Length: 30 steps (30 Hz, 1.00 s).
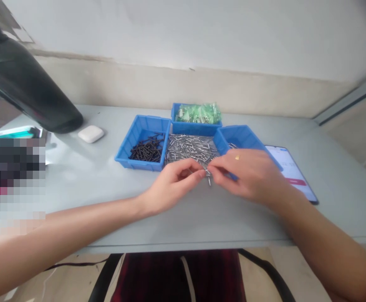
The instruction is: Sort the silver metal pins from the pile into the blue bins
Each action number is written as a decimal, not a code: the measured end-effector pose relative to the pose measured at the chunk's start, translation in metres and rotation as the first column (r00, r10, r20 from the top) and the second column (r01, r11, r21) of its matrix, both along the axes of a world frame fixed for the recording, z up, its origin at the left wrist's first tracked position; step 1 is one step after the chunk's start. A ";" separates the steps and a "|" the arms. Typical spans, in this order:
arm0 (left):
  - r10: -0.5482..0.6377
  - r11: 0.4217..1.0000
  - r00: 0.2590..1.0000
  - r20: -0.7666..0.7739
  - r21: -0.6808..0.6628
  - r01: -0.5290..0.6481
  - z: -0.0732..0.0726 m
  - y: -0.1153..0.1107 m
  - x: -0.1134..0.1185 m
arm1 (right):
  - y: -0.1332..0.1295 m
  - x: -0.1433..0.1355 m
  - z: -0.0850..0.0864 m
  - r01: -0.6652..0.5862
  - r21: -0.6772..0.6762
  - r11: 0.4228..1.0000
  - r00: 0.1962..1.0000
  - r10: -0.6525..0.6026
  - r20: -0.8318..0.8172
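My left hand [178, 180] and my right hand [246, 172] meet fingertip to fingertip over the near edge of a heap of thin silver metal pins [191, 147]. Both pinch at a small silver metal pin [207, 172]; its exact shape is partly hidden by the fingers. A loose pin lies on the table just below the fingertips. Left of the heap, a blue bin [124, 147] contains black screw-like pieces [148, 149]. Under my right hand, another blue bin [249, 134] shows a few silver pieces [232, 145], with much of its inside covered.
At the back, a blue bin [197, 128] holds green plastic packaging [198, 113] with silver pieces. A smartphone [291, 172] lies on the right. On the left are a white earbud case [90, 134] and a dark bottle [28, 84]. The grey table [202, 226] meets a wall behind.
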<state>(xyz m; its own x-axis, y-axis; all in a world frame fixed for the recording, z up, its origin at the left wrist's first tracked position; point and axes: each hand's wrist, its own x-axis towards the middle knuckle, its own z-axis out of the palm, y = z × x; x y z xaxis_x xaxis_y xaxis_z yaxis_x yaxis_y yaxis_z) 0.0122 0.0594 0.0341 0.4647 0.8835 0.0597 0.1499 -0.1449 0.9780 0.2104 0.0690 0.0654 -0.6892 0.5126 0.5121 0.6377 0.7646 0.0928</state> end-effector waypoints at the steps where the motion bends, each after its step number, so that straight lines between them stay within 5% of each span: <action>1: 0.009 1.000 1.000 0.004 0.002 -0.009 0.000 0.000 0.000 | 0.000 0.000 0.000 0.009 0.000 1.000 1.000 -0.009 -0.002; 14: 0.072 0.997 0.997 0.004 0.017 -0.072 -0.001 0.000 0.001 | 0.001 -0.001 0.000 0.085 -0.065 0.994 0.996 -0.086 -0.013; 30: 0.070 0.997 0.996 0.047 0.034 -0.072 -0.004 0.001 0.002 | 0.000 -0.002 -0.003 0.002 -0.255 0.967 0.997 0.017 0.069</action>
<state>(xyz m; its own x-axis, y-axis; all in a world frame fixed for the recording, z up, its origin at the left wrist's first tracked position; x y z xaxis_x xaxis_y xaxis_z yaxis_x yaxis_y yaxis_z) 0.0138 0.0605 0.0306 0.3972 0.9110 0.1110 0.1166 -0.1701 0.9785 0.2087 0.0692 0.0622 -0.7231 0.6144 0.3158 0.6307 0.7736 -0.0610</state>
